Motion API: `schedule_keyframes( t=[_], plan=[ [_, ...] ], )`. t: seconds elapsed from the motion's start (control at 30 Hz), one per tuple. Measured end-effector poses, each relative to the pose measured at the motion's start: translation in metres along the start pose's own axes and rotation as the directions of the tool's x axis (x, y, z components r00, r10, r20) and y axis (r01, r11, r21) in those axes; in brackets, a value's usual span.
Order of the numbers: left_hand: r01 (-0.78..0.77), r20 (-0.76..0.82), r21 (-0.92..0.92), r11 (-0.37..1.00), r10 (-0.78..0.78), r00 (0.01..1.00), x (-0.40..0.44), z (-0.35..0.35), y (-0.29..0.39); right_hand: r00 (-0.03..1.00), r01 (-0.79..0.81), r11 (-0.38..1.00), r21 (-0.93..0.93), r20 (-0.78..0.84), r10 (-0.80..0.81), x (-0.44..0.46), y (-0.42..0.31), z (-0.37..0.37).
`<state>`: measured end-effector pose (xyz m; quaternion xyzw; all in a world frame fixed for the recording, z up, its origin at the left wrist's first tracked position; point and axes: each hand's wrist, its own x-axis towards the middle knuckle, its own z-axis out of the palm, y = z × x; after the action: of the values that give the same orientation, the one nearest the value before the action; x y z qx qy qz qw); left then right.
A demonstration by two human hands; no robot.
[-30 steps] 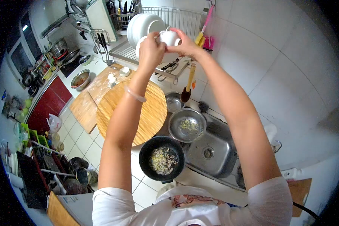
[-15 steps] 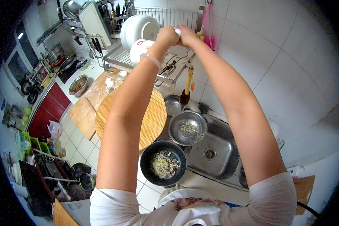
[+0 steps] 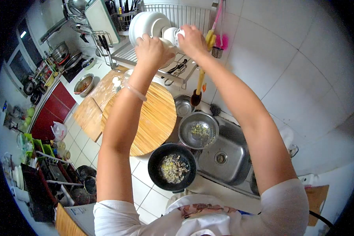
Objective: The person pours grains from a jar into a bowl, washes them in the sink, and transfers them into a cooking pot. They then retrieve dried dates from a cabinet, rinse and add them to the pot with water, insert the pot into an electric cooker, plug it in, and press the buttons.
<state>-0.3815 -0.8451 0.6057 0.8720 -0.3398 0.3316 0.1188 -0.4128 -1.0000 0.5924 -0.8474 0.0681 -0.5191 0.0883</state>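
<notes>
1. Step in hand, as judged: white crockery is being handled w/ both hands at the dish rack [image 3: 124, 54], far side of scene; whether pcs are being put in or taken out can't be told.
2. L hand [image 3: 151, 51] is clamped on a smaller white bowl [image 3: 168, 47], fingers curled at its left side; bowl is held up over the rack's near part.
3. R hand [image 3: 192, 41] is wrapped round a small white cup [image 3: 179, 37], just right of the bowl; much is hidden by fingers, so exact shape can't be told.
4. Contact btwn the two pcs can't be made out.
5. Larger white bowls [image 3: 142, 24] are stacked on edge just beyond, to far left, so room is limited.
6. Next move, prob.: steady grip on each pc is called for, w/ rims kept off the stack.
7. Nearer, not touched: black pan [image 3: 153, 159] w/ chopped food [image 3: 173, 169], steel bowl [image 3: 186, 135] by the sink [image 3: 233, 163].
</notes>
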Motion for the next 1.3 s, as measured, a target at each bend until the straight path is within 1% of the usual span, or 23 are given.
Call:
schedule_keyframes(
  t=[0.07,0.13,0.2,0.23,0.27,0.4,0.47,0.53,0.57,0.6,0.67,0.73,0.8,0.83,0.87,0.93,0.97,1.0,1.03,1.07,1.2,1.27,1.3],
  plan=[
    [-0.012,-0.077,0.023,1.000,0.013,0.997,-0.009,0.013,0.000,0.896,-0.272,0.953,0.137,0.396,0.199,-0.011,-0.015,-0.003],
    [0.077,-0.146,0.008,0.997,-0.076,0.986,-0.013,0.021,0.004,0.866,-0.285,0.952,0.111,0.456,0.206,-0.023,-0.003,0.024],
    [0.073,-0.222,-0.019,0.997,-0.075,0.972,-0.016,0.015,0.007,0.643,-0.695,0.655,0.297,0.665,0.380,-0.028,-0.001,0.032],
    [0.135,-0.156,-0.070,0.988,-0.144,0.977,-0.015,0.013,0.009,0.596,-0.760,0.565,0.321,0.692,0.408,-0.027,0.001,0.036],
    [0.200,-0.086,-0.117,0.973,-0.210,0.974,-0.016,0.008,0.012,0.597,-0.758,0.567,0.322,0.692,0.405,-0.028,0.000,0.036],
    [0.233,-0.115,-0.217,0.948,-0.262,0.958,-0.013,0.008,0.018,0.651,-0.723,0.593,0.354,0.637,0.413,-0.030,-0.007,0.024],
    [0.084,-0.243,-0.356,0.931,-0.179,0.953,-0.013,0.009,0.023,0.665,-0.725,0.580,0.372,0.599,0.447,-0.031,-0.009,0.010],
    [0.011,-0.263,-0.380,0.925,-0.120,0.957,-0.019,0.000,0.033,0.674,-0.731,0.545,0.411,0.561,0.481,-0.032,-0.006,-0.015],
    [-0.152,-0.398,-0.339,0.928,0.004,0.917,-0.027,-0.008,0.043,0.618,-0.785,0.356,0.507,0.604,0.504,-0.037,-0.026,-0.059],
    [-0.309,-0.522,-0.278,0.910,0.127,0.843,-0.037,-0.017,0.056,0.615,-0.787,0.355,0.505,0.600,0.511,-0.043,-0.027,-0.080],
    [-0.413,-0.545,-0.166,0.895,0.266,0.795,-0.062,-0.026,0.085,0.510,-0.804,-0.073,0.591,0.747,0.427,-0.063,-0.019,-0.114],
    [-0.569,-0.478,-0.150,0.808,0.445,0.758,-0.095,-0.027,0.111,0.511,-0.755,-0.242,0.609,0.778,0.366,-0.091,-0.007,-0.146],
    [-0.698,-0.444,-0.224,0.681,0.566,0.695,-0.135,-0.040,0.135,0.485,-0.729,-0.271,0.628,0.754,0.443,-0.127,-0.008,-0.183],
    [-0.696,-0.411,-0.403,0.594,0.562,0.718,-0.151,-0.050,0.142,0.462,-0.704,-0.325,0.632,0.754,0.467,-0.147,-0.008,-0.199],
    [-0.653,-0.431,-0.524,0.547,0.490,0.757,-0.165,-0.055,0.142,0.435,-0.675,-0.376,0.635,0.754,0.493,-0.169,-0.007,-0.215],
    [-0.373,-0.384,-0.742,0.556,0.103,0.918,-0.193,-0.057,0.159,0.254,-0.594,-0.491,0.638,0.727,0.638,-0.219,-0.009,-0.237],
    [-0.041,-0.034,-0.967,0.251,0.032,0.999,-0.221,-0.032,0.164,0.216,-0.587,-0.477,0.654,0.694,0.687,-0.254,-0.006,-0.242],
    [0.384,0.358,-0.918,-0.100,0.208,0.910,-0.239,-0.028,0.171,0.190,-0.615,-0.460,0.641,0.686,0.702,-0.285,-0.006,-0.253],
    [0.764,0.682,-0.569,-0.304,0.345,0.645,-0.258,-0.024,0.177,0.181,-0.633,-0.476,0.610,0.715,0.675,-0.316,-0.004,-0.264],
    [0.861,0.709,-0.410,-0.303,0.488,0.509,-0.277,-0.028,0.189,0.168,-0.650,-0.499,0.573,0.749,0.641,-0.351,-0.004,-0.274],
    [0.971,0.826,-0.111,-0.212,0.523,0.209,-0.372,0.007,0.222,0.024,-0.695,-0.505,0.512,0.718,0.695,-0.455,0.009,-0.295],
    [0.970,0.834,0.014,-0.242,0.538,0.122,-0.402,0.027,0.238,-0.048,-0.977,-0.174,0.121,0.672,0.739,-0.501,0.031,-0.307],
    [0.953,0.829,0.124,-0.275,0.556,0.052,-0.417,0.037,0.247,0.005,-1.000,-0.013,0.027,0.593,0.805,-0.536,0.057,-0.308]
  ],
)
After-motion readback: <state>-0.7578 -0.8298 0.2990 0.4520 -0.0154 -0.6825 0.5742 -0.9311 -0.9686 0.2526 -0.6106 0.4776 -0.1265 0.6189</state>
